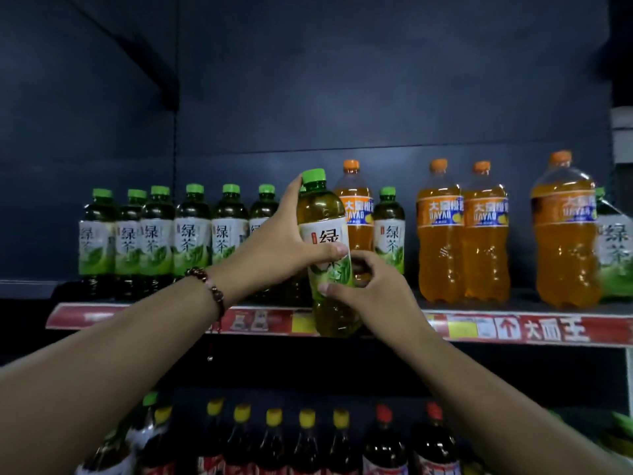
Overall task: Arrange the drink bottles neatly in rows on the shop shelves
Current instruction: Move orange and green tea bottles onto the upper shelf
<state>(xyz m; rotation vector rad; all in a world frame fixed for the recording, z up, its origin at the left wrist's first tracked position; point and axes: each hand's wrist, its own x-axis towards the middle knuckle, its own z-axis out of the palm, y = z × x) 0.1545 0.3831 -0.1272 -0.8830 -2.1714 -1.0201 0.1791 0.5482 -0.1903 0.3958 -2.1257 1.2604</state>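
At the centre of the frame, both hands hold one green tea bottle (pixel 327 248), tilted slightly, in front of the upper shelf (pixel 513 329) edge. The left hand (pixel 284 245) wraps its upper body — thumb across the label, a finger reaching up beside the green cap. The right hand (pixel 370 286) pinches it lower down, fingers curled around the label's bottom. To the left stands a row of green tea bottles (pixel 161 234); to the right, orange soda bottles (pixel 462 234). Along the bottom of the frame sit dark bottles (pixel 305 440) with yellow and red caps — a beaded bracelet (pixel 209 286) circles the left wrist.
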